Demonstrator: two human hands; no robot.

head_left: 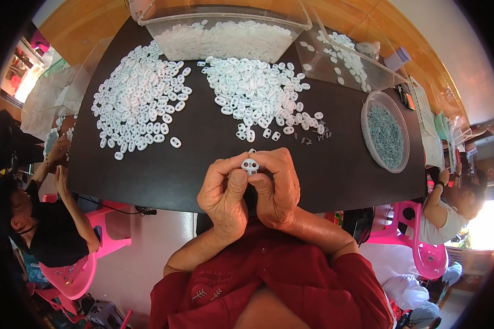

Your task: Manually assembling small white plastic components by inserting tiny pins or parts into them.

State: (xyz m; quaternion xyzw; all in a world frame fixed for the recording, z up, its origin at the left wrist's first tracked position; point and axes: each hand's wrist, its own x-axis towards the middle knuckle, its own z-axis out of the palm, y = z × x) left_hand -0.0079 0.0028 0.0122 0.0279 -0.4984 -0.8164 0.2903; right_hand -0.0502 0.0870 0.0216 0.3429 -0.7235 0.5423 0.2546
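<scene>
Got it: my left hand (225,200) and right hand (278,186) pinched a white plastic piece (250,166) over the near side of the dark table (175,175)! Two white heaps (140,98) crowded its far side, a round tub (366,145) of grey parts (386,137) its right.

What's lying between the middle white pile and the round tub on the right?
In the head view, small dark grey bits lie scattered beside the white pile, then dark tabletop stretches to the round tub.

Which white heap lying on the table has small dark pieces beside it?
The right heap: dark pieces lie near its edge. The left heap has none.
</scene>
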